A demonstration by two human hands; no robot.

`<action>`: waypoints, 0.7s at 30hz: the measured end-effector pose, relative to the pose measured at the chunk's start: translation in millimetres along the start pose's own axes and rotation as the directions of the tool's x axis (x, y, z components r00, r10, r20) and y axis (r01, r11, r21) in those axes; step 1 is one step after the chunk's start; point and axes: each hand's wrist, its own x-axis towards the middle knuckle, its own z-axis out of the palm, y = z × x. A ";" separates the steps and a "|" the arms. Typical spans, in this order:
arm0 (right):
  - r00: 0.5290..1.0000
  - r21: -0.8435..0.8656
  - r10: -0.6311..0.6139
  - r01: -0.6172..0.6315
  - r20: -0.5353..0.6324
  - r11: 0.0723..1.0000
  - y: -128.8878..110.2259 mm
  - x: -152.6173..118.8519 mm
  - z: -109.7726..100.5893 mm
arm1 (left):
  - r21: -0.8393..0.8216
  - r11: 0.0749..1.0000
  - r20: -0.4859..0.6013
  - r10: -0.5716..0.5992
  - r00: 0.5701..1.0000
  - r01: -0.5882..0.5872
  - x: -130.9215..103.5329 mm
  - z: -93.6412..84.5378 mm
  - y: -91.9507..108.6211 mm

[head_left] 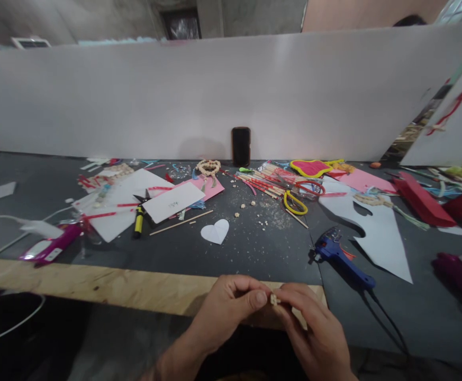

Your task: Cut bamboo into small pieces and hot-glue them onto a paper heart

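1. So the left hand comes in from the lower left, back side up, wrist low, angled toward the right. Its thumb points right, with the index finger arched just above it.
2. Left fingers: bent in close, thumb and index tips right by a small cream cluster. Can't tell if they're actually squeezing it.
3. The right hand comes up from the lower right, thumb side up and fingers pointing left. Its thumb and index tips pinch the cluster; the other fingers sit curled behind.
4. That cluster is between the two hands, over the wooden strip along the front edge of the bench. It looks like tiny bits stuck together, too small to say more.
5. Writing: a white card, left of the bench's middle, has a short dark scribble on it, too blurry for me to read for sure.
6. Labels: the shiny purple pack near the front left corner has pale panels with small dark marks, also unreadable.
7. Nearest the hands on the bench is a creased white paper heart, and right of that, toward the right edge, a blue glue gun.
8. Dark phone leans upright at the back edge, against the pale panel.
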 end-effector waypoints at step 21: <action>0.998 0.035 0.037 -0.040 0.059 0.999 5.9 -2.4 0.8 | -0.011 0.998 0.080 -0.062 0.995 0.063 1.0 -4.2 -4.5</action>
